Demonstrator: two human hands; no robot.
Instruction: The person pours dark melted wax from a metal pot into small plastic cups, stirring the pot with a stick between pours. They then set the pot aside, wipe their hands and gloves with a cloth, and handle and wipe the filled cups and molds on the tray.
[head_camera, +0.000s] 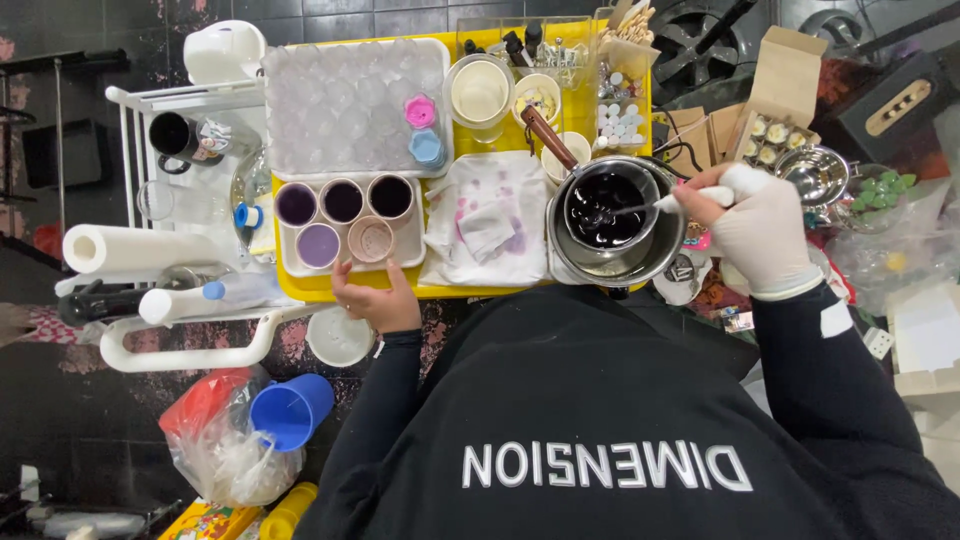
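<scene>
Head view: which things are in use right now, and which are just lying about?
In use:
- right hand, gloved, grip on white stirrer
- metal pot of dark liquid
- left hand at tray of cups

Lying about:
- stained cloth
- paper roll
- blue cup
- cardboard box

Your left hand (375, 298) is bare, resting at the near edge of the surface, fingers curled loosely, grip empty, black sleeve down to the wrist. Your right hand (762, 228) is gloved in white, reaching in from the right, fingers pinched shut around a slim white handle, wrist bent inward.
</scene>
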